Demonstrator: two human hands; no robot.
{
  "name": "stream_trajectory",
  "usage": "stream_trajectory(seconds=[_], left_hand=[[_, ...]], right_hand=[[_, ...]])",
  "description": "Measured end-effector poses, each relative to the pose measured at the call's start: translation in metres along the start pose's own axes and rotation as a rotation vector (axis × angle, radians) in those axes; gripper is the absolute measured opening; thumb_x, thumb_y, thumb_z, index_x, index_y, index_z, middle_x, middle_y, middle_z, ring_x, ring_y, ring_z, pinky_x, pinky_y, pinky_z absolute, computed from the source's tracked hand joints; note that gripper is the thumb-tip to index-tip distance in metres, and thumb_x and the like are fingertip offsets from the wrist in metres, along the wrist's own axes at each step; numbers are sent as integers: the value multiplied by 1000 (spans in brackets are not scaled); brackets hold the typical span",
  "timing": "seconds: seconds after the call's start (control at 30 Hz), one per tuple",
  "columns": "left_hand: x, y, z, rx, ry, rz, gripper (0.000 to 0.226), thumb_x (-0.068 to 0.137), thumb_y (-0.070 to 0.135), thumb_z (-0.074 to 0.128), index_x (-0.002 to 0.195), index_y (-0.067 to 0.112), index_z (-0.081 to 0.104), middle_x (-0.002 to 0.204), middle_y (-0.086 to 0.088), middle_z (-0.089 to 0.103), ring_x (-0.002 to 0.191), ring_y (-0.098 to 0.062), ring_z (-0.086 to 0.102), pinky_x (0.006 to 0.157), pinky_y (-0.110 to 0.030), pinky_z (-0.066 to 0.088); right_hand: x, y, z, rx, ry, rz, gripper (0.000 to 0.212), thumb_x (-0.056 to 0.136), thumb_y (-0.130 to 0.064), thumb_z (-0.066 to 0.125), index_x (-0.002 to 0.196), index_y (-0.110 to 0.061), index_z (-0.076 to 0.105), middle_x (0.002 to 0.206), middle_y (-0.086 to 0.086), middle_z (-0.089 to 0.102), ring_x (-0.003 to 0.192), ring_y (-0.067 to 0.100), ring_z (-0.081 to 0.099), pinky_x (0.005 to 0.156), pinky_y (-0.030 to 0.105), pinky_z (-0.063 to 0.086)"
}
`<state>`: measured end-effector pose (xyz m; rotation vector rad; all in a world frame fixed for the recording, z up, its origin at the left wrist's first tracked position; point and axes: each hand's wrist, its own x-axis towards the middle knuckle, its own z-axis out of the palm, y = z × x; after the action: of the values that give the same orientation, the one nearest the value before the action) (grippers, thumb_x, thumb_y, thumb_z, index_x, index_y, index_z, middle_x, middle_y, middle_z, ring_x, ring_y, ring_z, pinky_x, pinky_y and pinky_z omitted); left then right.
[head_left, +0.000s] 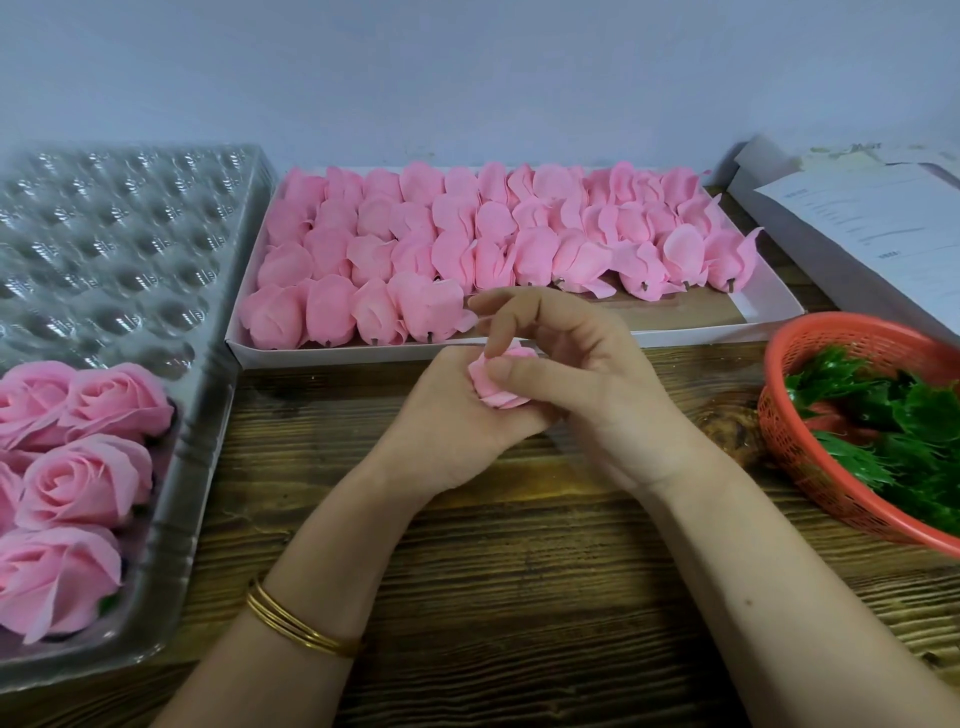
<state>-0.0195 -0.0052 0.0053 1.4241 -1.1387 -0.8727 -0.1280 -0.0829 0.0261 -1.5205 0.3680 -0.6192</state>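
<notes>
We see a pale pink rose, more pink buds filling the white box, green leaves in an orange-red mesh basket, a clear glossy tray, gold bangles, and a dark brown streaky-grained counter.

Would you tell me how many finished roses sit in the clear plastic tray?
5 finished roses: two side by side farthest back, one below them, one cut off at the left edge, one nearest. More may lie outside view.
</notes>
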Motion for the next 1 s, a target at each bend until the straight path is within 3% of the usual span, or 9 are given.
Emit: stream_trajectory(seconds=[0.17,0.37,0.47,0.63,0.8,0.9,1.0], left_hand=[[0,2,0,27,-28,-8,7,85,-1,72,90,-1,67,87,-21,69,90,-33,68,82,-53,54],[0,2,0,32,-83,2,7,84,-4,72,88,0,67,85,-17,69,87,-26,69,81,-39,56],[-1,4,0,36,-114,-12,16,85,-3,72,99,1,68,94,-15,72,94,-23,70,87,-43,55],[-1,5,0,30,-115,-10,20,84,-5,72,102,1,68,98,-14,72,98,-23,69,90,-44,54],[-1,4,1,25,-131,12,16,82,-7,72,92,3,66,92,-14,70,92,-23,69,86,-38,55],[-1,3,1,20,-136,20,21,80,-5,74,87,13,67,89,-5,71,89,-15,70,80,-26,57],[-1,3,2,-29,-128,1,26,79,-5,76,90,17,67,92,-5,72,93,-16,71,87,-27,57]], right_hand=[[-1,-2,-1,-6,-19,37,9,70,-6,63,74,-13,62,115,7,64,113,9,60,98,29,44],[-2,-6,-3,-24,-66,46,10,69,-3,61,75,-11,61,113,8,63,106,10,60,97,28,45],[-2,-6,-4,8,-77,58,10,70,-2,58,75,-10,61,110,7,63,106,12,61,96,27,45],[-2,-6,-4,19,-93,46,12,70,-1,57,72,-12,62,104,6,64,101,10,61,91,22,46],[-2,-5,-4,27,-129,30,13,71,2,59,74,-10,61,103,5,64,97,8,62,87,20,48],[-2,-4,-6,16,-145,27,14,71,2,62,76,-11,63,102,4,64,95,10,62,84,22,49],[-1,-2,-8,28,-154,27,16,72,2,66,77,-13,67,100,-2,66,95,8,63,83,21,49]])
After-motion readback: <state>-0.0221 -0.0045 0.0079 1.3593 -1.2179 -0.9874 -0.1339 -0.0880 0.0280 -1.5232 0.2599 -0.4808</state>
